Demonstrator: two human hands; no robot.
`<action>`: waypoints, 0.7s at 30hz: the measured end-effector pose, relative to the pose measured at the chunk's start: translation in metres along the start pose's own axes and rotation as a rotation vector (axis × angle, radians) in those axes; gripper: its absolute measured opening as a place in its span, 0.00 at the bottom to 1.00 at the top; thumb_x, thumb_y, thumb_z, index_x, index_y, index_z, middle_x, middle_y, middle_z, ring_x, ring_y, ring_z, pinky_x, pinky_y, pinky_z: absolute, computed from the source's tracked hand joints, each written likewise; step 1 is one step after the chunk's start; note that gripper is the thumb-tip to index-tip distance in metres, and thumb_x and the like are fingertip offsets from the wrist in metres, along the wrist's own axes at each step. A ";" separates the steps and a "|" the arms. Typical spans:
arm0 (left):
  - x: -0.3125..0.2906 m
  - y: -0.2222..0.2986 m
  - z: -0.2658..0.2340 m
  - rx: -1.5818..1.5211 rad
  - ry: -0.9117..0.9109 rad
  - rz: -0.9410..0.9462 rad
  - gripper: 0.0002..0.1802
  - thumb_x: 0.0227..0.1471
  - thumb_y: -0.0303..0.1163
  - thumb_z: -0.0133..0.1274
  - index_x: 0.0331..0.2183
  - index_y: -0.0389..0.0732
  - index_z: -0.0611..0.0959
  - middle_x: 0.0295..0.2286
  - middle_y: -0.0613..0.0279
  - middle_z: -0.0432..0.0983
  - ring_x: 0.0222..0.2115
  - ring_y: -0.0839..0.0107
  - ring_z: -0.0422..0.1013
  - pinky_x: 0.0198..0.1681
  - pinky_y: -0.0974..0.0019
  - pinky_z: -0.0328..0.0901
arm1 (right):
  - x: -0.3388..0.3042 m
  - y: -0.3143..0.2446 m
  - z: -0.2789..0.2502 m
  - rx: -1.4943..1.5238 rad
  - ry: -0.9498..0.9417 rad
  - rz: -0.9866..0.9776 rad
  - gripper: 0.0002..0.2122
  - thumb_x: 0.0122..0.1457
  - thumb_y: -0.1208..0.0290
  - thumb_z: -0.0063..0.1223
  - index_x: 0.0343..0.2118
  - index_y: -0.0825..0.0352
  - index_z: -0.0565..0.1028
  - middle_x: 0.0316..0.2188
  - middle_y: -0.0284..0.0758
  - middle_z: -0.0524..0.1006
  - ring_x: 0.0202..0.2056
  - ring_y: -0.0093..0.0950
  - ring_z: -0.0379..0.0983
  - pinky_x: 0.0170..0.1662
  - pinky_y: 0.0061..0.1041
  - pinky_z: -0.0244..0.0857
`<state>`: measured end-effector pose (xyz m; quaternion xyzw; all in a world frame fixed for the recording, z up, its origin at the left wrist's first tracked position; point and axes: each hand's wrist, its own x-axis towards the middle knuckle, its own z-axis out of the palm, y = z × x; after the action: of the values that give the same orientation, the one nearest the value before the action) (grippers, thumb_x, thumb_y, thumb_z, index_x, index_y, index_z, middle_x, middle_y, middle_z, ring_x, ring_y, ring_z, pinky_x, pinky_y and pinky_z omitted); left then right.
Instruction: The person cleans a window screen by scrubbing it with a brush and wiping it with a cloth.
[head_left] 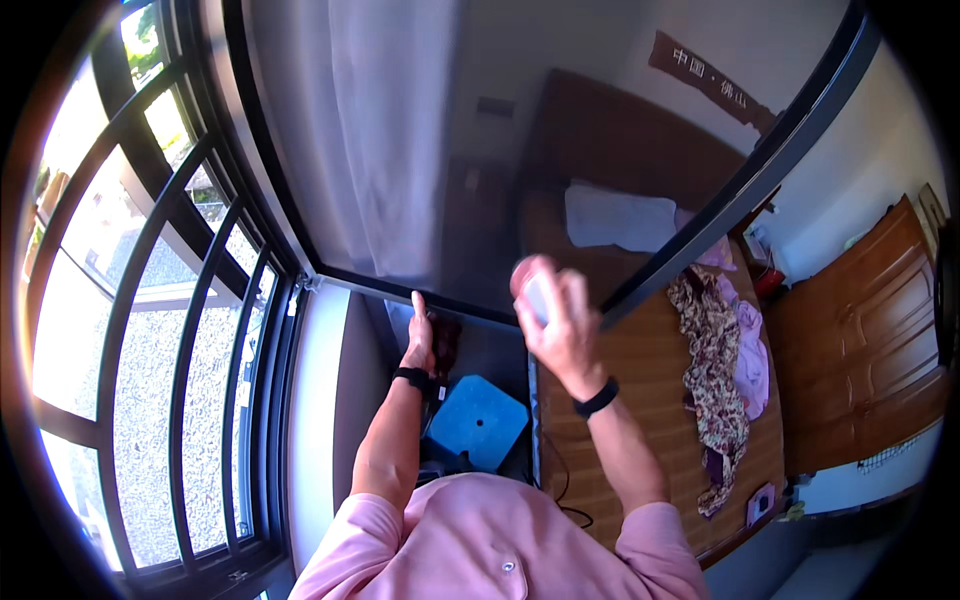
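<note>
A large dark-framed glass window sash (pixel 490 200) stands swung inward in front of me. My left hand (pixel 418 340) is at its lower frame, one digit up over the edge; the other fingers are mostly hidden, and it seems to grip the frame. My right hand (pixel 565 325) is raised to the glass near the lower frame, fingers wrapped round a small white block (pixel 540 297), maybe a sponge. A pinkish shape beside that block looks like a reflection of the fingers. Both wrists carry black bands.
Below my hands stands a blue stool (pixel 465 405) with a central hole. Left are dark window bars (pixel 180 330) and a white sill (pixel 318 370). On the right, a bed (pixel 640 400) holds a patterned cloth (pixel 715 400); a wooden door (pixel 860 350) stands beyond. A black cable lies nearby.
</note>
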<state>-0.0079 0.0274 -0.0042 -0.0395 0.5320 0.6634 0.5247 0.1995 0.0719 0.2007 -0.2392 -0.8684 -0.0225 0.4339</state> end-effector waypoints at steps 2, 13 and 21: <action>-0.009 0.006 0.000 -0.011 0.000 0.013 0.46 0.56 0.75 0.35 0.46 0.38 0.77 0.28 0.56 0.78 0.27 0.64 0.76 0.28 0.61 0.70 | 0.023 0.015 0.000 -0.141 0.275 -0.094 0.28 0.49 0.72 0.68 0.55 0.59 0.72 0.41 0.42 0.72 0.34 0.43 0.76 0.33 0.39 0.73; -0.025 0.006 0.007 0.006 -0.061 0.009 0.48 0.56 0.75 0.33 0.53 0.39 0.76 0.37 0.55 0.80 0.30 0.63 0.76 0.33 0.60 0.71 | 0.007 0.016 0.007 -0.041 0.111 -0.046 0.27 0.49 0.74 0.66 0.55 0.58 0.73 0.42 0.41 0.72 0.37 0.42 0.78 0.35 0.37 0.77; -0.033 0.011 0.016 -0.054 -0.007 0.042 0.49 0.54 0.77 0.33 0.49 0.39 0.78 0.33 0.53 0.80 0.26 0.61 0.75 0.26 0.59 0.70 | 0.030 -0.006 -0.012 -0.067 0.175 -0.152 0.30 0.48 0.74 0.66 0.57 0.59 0.69 0.41 0.40 0.70 0.35 0.39 0.78 0.33 0.34 0.77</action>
<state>0.0065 0.0188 0.0300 -0.0400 0.5128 0.6885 0.5112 0.1905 0.0751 0.2322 -0.1842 -0.8416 -0.1052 0.4966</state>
